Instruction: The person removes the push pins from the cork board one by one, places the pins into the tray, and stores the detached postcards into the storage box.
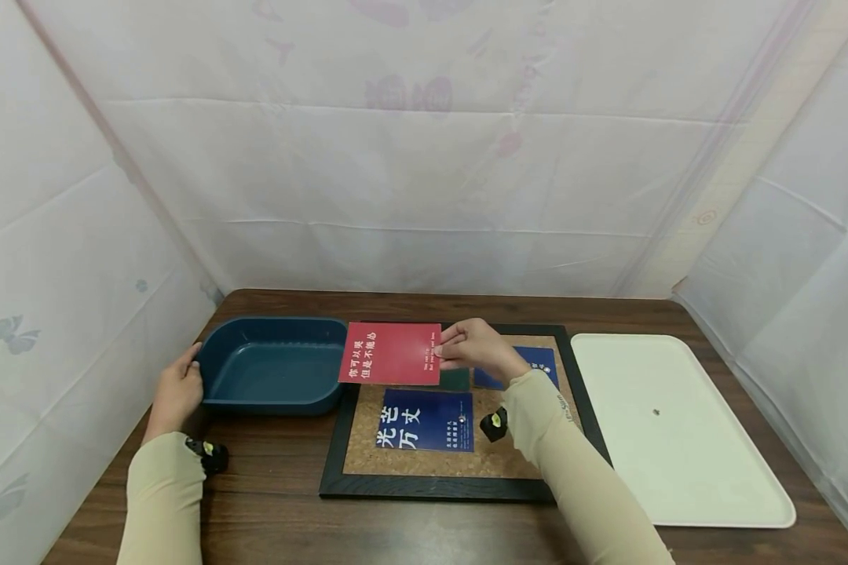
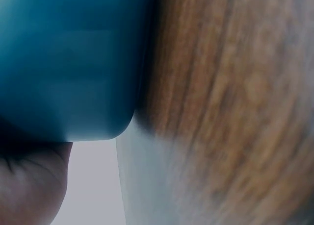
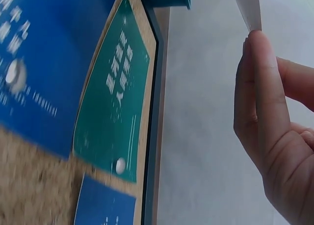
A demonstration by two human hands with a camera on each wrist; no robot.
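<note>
Left hand [image 1: 177, 390] curled in grip, arm bent; right hand [image 1: 472, 350] pinching, forearm raised.

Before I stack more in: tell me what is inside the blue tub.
The blue tub shows bare floor. The red card, pinched by the right hand, overhangs its right end and hides that corner. The left hand grips the tub's left rim.

The red card [image 1: 392, 353] I'm pinching in my right hand [image 1: 472, 349] carries white Chinese lines, "你可以哭 / 但是不能怂" (my best reading; the smaller print beside it is too fine). Lower centre, the blue card [image 1: 425, 420] shows big white "光芒万丈". The green card's [image 3: 112, 113] characters are blurred.
</note>
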